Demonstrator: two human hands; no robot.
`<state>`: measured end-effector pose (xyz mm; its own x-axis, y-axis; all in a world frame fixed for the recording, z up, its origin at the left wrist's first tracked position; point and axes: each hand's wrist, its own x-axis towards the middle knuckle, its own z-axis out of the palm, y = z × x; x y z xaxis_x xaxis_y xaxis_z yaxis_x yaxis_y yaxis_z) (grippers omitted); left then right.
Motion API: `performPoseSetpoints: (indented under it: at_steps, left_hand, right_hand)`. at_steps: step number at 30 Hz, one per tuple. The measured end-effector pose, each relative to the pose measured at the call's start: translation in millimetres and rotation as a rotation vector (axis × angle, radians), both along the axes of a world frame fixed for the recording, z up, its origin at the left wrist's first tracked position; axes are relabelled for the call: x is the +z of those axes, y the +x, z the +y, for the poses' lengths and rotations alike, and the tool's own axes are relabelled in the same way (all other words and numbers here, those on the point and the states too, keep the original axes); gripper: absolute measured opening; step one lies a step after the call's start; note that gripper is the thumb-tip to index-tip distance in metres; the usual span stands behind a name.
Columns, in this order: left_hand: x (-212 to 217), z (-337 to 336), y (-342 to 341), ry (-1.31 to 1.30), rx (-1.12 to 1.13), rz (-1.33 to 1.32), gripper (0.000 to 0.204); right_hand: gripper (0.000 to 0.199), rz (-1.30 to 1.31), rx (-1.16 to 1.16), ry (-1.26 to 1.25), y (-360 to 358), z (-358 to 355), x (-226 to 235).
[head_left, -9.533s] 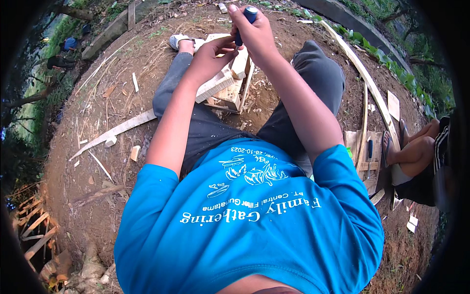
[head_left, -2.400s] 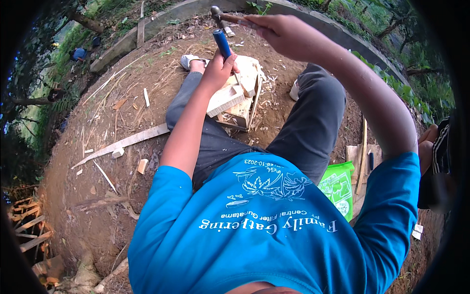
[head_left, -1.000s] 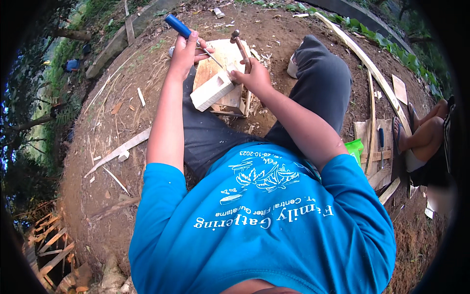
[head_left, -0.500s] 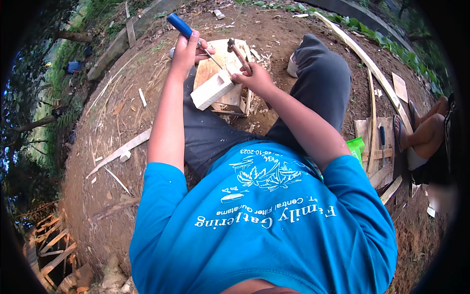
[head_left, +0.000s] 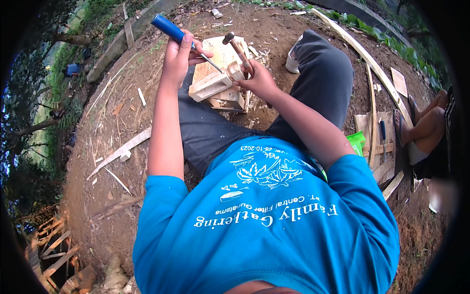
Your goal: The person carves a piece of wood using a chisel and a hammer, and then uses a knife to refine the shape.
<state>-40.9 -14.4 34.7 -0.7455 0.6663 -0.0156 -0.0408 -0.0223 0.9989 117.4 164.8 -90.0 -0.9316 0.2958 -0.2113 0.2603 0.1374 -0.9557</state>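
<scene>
My left hand (head_left: 180,56) is closed around a chisel with a blue handle (head_left: 168,28). The metal blade (head_left: 211,62) slants down to the right, its tip at a notch in a pale carved wood block (head_left: 209,86). My right hand (head_left: 259,81) grips a hammer by its brown wooden handle (head_left: 240,51), the small dark head pointing up and away. The fingertips of that hand also rest against the right end of the carved block. Under the block is a wide wooden work surface (head_left: 215,48) between my legs.
Wood shavings and offcuts litter the brown soil around the work surface. A white container (head_left: 292,63) stands beside my right knee. A long pale plank (head_left: 360,51) lies at right, near boards with another blue-handled tool (head_left: 383,131). Another person's legs (head_left: 427,128) are at far right.
The carved block has been turned over, so its hollow no longer faces up and another side shows. The chisel has shifted left and tilted lower. The hammer stays in my right hand.
</scene>
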Motion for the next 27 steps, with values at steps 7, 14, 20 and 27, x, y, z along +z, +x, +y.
performPoseSetpoints:
  at_steps: [7,14,20,27]
  left_hand:
    - [1,3,22,-0.045,-0.171,0.204,0.028]
    - [-7,4,34,-0.198,-0.244,0.356,0.029]
    - [-15,5,38,-0.053,-0.118,0.271,0.023]
    - [-21,9,24,-0.097,-0.127,0.278,0.023]
  right_hand:
    - [0.052,-0.093,0.094,0.233,-11,4,-6]
    - [0.052,-0.051,0.108,0.199,-9,4,1]
    - [0.051,-0.055,0.103,0.184,-10,4,3]
    - [0.053,-0.086,0.082,0.198,-8,2,12]
